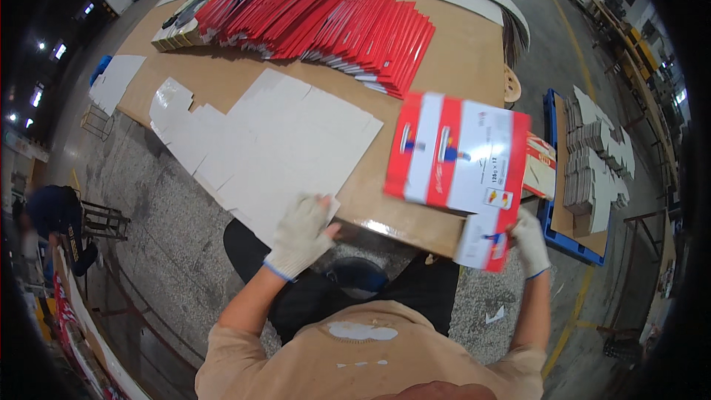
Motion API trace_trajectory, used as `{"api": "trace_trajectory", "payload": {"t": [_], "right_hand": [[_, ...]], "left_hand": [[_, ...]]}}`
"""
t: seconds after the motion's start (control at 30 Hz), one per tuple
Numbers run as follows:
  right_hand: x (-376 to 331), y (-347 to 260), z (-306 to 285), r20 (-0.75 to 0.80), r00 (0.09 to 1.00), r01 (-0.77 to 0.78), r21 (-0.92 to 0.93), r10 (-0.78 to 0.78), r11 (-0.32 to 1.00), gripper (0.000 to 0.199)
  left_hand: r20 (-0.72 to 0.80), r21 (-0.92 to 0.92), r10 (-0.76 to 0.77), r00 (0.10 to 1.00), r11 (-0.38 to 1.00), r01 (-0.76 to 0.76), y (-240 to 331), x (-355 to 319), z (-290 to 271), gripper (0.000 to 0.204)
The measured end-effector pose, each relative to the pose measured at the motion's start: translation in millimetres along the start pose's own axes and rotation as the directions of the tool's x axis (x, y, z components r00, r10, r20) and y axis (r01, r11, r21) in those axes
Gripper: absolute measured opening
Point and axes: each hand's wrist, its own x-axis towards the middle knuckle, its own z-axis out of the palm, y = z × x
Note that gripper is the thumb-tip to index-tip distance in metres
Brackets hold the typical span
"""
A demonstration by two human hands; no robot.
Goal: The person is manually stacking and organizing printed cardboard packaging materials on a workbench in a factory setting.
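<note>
My right hand (530, 243), in a pale knit glove with bare fingertips, pinches the lower right edge of a flat carton blank (474, 150) printed red and white. That blank is tilted over the table's right front part. My left hand (302, 235), gloved the same way, is over the near corner of a flat sheet of cut cardboard (281, 130), plain pale side up. Its thumb stands apart from the fingers and it grips nothing that I can see; whether it touches the sheet is unclear.
Folded red cartons (296, 15) stand in a leaning row across the brown table (459, 37). More blanks lie stacked on a blue pallet (549, 211) to the right. A dark round seat or bucket (357, 275) is between my legs. Another person (55, 218) works at far left.
</note>
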Motion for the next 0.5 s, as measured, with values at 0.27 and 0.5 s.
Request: {"api": "trace_trajectory", "payload": {"t": [0.27, 0.5], "right_hand": [[206.8, -49.0, -31.1, -0.188, 0.959, 0.181, -0.161, -0.210, 0.970, 0.033], [348.6, -93.8, 193.8, -0.299, 0.802, 0.312, -0.529, -0.517, 0.789, 0.026]], "left_hand": [[0.169, 0.471, -0.207, 0.964, 0.875, 0.106, -14.0, -63.4, -9.0, 0.088], [0.132, 0.477, -0.228, 0.965, 0.867, 0.140, -13.5, -62.9, -6.6, 0.076]]}}
